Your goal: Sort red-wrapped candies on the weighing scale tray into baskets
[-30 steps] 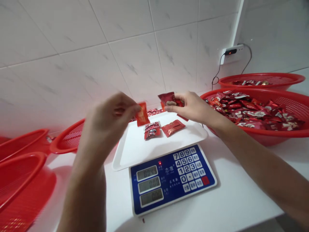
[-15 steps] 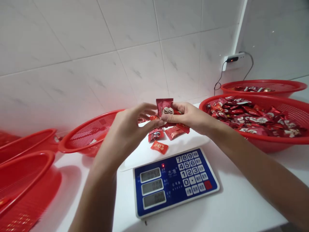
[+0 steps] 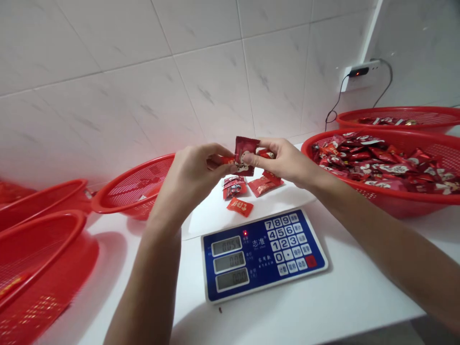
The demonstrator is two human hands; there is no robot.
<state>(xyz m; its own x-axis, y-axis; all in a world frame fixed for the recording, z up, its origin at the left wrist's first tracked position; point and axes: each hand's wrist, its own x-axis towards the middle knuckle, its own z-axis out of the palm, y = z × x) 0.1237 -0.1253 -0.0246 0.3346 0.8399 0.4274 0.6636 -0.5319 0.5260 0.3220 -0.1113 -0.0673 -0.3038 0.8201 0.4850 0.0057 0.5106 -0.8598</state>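
Right hand: we see the right hand (image 3: 282, 160) grasping a dark red packet (image 3: 247, 148), thumb laid across its printed front, with more red packets (image 3: 268, 154) bunched by the palm.
Left hand: we find the left hand (image 3: 196, 165) meeting the packet's lower left side, thumb and fingers drawn close together around a bit of orange-red wrapper; their tips overlap there, so we cannot tell what, if anything, they pinch.
Dark red packet: we place it upright above a white tray (image 3: 204, 218), between the two hands, its crimped edge at the top.
Handling: we judge it light, with a thin, slick wrapper that crackles and gives; it could slide against its neighbours if held loosely, and a hard squeeze might crush what is inside.
Where to hold: we would take it thumb to finger across its flat faces, or by the crimped edge, which looks stiffer and easier to grip.
On the tray: we count a small orange-red packet (image 3: 240, 206) nearest us, with a patterned packet (image 3: 234, 188) and a flat red packet (image 3: 262, 186) behind it.
Scale: we see its blue panel (image 3: 257, 273) in front of the tray, on the white tabletop (image 3: 323, 302).
Right side: we note a red basket (image 3: 398, 194) heaped with wrapped packets.
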